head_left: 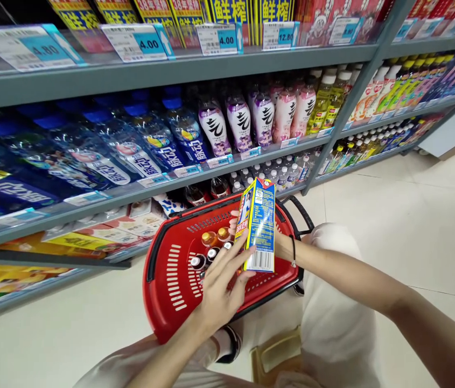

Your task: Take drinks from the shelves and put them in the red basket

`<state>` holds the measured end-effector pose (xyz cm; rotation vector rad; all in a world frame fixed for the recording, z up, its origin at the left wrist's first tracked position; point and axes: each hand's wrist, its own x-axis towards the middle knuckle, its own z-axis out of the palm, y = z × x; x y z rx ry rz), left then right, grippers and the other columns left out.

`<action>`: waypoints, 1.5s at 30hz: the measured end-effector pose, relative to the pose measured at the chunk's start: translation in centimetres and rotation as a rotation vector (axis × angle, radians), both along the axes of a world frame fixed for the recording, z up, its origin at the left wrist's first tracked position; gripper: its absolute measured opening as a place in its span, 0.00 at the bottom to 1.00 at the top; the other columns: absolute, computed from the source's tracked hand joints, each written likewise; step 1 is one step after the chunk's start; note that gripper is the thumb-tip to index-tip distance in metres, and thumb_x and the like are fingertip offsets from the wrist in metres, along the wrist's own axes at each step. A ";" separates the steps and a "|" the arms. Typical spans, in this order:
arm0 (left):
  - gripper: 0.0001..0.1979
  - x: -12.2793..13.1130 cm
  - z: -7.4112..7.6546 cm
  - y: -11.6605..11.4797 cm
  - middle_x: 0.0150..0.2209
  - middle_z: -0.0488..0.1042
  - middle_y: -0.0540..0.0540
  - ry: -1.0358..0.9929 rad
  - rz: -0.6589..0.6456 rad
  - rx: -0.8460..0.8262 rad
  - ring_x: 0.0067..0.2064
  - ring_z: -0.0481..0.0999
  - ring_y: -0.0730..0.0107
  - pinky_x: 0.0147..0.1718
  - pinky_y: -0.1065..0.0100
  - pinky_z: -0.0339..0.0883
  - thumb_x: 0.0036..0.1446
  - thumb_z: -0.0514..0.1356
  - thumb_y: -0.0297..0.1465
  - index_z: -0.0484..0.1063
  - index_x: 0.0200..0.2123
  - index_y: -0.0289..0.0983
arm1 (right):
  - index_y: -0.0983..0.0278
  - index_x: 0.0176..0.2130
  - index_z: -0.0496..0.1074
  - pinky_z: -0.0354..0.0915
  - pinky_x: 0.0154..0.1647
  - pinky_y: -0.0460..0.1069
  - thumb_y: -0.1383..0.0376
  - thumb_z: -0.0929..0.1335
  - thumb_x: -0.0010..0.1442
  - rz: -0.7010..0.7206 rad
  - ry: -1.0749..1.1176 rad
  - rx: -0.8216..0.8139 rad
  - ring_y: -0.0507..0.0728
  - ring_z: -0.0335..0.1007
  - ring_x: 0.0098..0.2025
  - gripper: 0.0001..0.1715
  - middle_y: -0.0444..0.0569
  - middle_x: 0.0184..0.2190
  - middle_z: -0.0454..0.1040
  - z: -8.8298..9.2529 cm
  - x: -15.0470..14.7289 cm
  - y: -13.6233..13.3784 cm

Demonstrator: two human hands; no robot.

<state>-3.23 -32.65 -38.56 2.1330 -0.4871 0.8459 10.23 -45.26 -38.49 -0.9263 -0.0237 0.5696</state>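
Above the red shopping basket [174,226] I hold a blue and yellow drink carton [263,226], tilted, with a barcode at its near end. My left hand [223,285] grips the carton's near left side, fingers along its edge and thumb underneath. From the right, my right hand [281,243] reaches behind the carton; its palm is mostly hidden, and fingertips show past the far left side. Inside the basket stand several bottles, some with dark bodies and white-ringed caps [198,262], others with orange caps [208,238].
Blue-capped bottles [146,140] and purple-white bottles [243,121] line the middle shelf [275,148]. Yellow and red cartons [227,16] stand above it. The basket's black handle [298,215] sticks out right. A small tan stool [278,353] is between my legs.
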 end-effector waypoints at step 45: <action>0.42 5.2 -3.5 5.0 0.61 0.77 0.37 0.621 -0.080 -0.810 0.53 0.81 0.57 0.55 0.56 0.77 0.57 0.74 0.44 0.66 0.71 0.41 | 0.58 0.58 0.74 0.75 0.54 0.60 0.40 0.72 0.61 0.137 -0.064 -0.129 0.65 0.79 0.54 0.36 0.49 0.46 0.84 0.3 1.5 0.1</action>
